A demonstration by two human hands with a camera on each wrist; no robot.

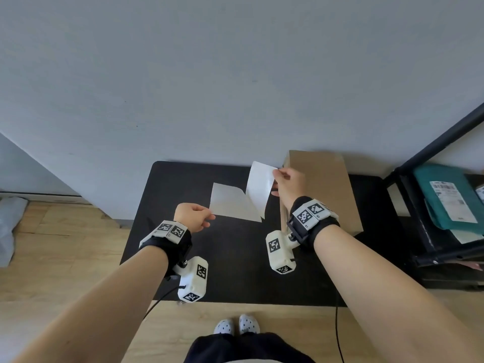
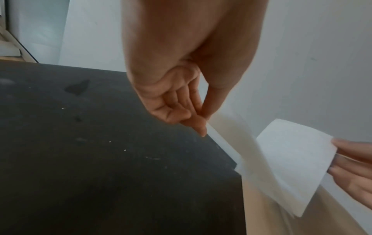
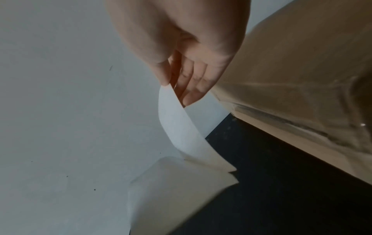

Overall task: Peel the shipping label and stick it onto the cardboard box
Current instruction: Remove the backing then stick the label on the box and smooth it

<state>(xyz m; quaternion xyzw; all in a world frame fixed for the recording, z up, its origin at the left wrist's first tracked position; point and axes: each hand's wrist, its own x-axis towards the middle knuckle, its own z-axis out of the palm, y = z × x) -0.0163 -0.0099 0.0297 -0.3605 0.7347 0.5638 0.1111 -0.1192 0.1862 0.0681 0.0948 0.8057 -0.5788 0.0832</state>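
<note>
Above the black desk (image 1: 199, 258), the shipping label (image 1: 260, 191) curled up from its backing sheet (image 1: 230, 203), the two joined only along the near right edge. My right hand (image 1: 288, 183) pinched the label's upper corner between thumb and forefinger, the other fingers loosely extended behind it. My left hand (image 1: 192, 217) pinched the backing's left corner the same way, a closed grip on the paper alone. Just beyond my right hand the cardboard box (image 1: 327, 189) lay flat on the desk against the wall (image 1: 209, 74).
</note>
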